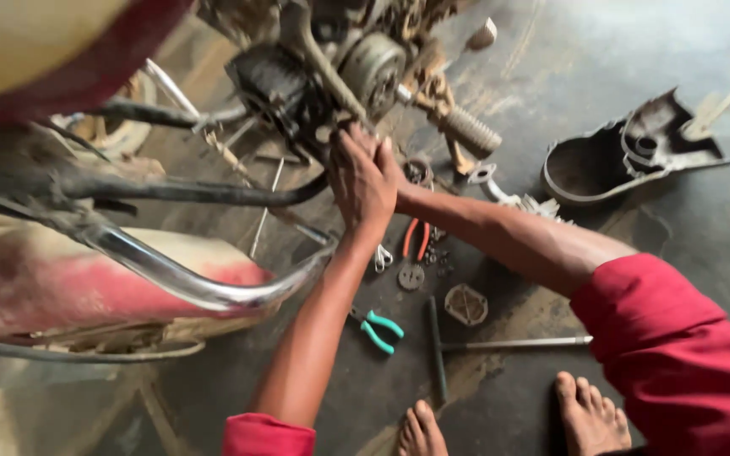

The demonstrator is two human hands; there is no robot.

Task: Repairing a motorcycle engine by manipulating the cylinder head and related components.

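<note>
Both my hands meet at the underside of a dirty motorcycle engine (297, 84). My left hand (358, 184) reaches up from below, its back toward me, fingers pressed against the engine's lower edge. My right hand (392, 169) comes in from the right and is mostly hidden behind the left one. Whatever the fingers hold is hidden. A ribbed footpeg (471, 128) sticks out just right of the hands. Both sleeves are red.
On the oily floor lie teal-handled pliers (379, 329), red-handled pliers (416, 239), a small gear (411, 276), a square cover (466, 304), a dark T-shaped tool (437, 350) and a metal rod (517, 343). A removed engine cover (627, 152) lies right. A chrome bar (196, 285) curves at left. My bare feet (589, 414) are near.
</note>
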